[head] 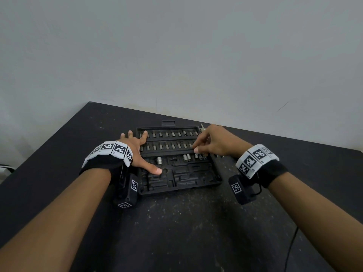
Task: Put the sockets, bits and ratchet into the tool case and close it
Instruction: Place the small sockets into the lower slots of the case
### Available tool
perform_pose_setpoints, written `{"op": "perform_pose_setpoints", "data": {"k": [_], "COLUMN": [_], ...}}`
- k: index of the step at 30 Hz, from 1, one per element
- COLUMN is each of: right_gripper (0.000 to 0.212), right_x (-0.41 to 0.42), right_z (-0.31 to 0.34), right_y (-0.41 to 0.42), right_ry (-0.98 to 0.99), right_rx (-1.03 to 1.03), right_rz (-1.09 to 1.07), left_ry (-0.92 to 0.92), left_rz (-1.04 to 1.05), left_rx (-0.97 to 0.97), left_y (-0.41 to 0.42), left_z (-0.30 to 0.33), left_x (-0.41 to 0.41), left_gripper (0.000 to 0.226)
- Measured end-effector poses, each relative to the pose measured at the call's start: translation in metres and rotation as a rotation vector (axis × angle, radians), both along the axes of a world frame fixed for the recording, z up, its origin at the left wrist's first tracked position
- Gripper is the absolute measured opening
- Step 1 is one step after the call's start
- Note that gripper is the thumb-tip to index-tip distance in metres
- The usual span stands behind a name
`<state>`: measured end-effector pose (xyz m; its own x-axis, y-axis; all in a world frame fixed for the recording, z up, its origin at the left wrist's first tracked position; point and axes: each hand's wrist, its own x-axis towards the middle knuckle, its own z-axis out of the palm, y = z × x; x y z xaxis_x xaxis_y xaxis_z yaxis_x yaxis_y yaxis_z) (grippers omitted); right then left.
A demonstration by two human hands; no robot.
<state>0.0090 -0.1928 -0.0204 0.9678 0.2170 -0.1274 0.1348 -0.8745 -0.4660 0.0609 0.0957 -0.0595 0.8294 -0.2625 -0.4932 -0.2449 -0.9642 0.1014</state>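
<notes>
A black tool case [196,183] lies open on the dark table. Its far half holds two rows of small metal bits [167,134]. The near half holds a few sockets [159,160], [187,157] and empty moulded slots. My left hand [137,154] lies spread on the case's left side, thumb pressing into the near tray, fingers on the far rows. My right hand [214,142] hovers over the case's right edge, its fingertips pinching a small metal piece [196,152] at the socket row. No ratchet is visible.
A small metal part [202,127] lies on the table behind the case's far right corner, and tiny bits [220,155] lie right of the case. A grey wall rises behind the table. A dark cable [292,244] runs at lower right.
</notes>
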Motion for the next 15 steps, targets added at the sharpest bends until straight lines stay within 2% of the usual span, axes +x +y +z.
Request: {"op": "perform_pose_setpoints", "data": {"k": [3, 7, 11, 15], "right_gripper": [0.007, 0.011, 0.011, 0.011], "right_x": [-0.003, -0.007, -0.009, -0.009], "right_z": [-0.009, -0.013, -0.01, -0.006], "right_y": [0.005, 0.003, 0.0, 0.0], "right_ry": [-0.007, -0.029, 0.037, 0.047], "right_rx": [-0.045, 0.001, 0.076, 0.069], "right_rz": [-0.019, -0.056, -0.019, -0.029], "left_ry": [-0.01, -0.011, -0.017, -0.025], "left_rz": [-0.004, -0.003, -0.002, -0.011], "left_rx": [0.009, 0.009, 0.0, 0.002], "left_y": [0.0, 0.001, 0.002, 0.002], "left_z": [-0.001, -0.003, -0.006, -0.007], "left_x": [0.0, 0.001, 0.002, 0.004], "left_gripper": [0.159, 0.16, 0.161, 0.161]}}
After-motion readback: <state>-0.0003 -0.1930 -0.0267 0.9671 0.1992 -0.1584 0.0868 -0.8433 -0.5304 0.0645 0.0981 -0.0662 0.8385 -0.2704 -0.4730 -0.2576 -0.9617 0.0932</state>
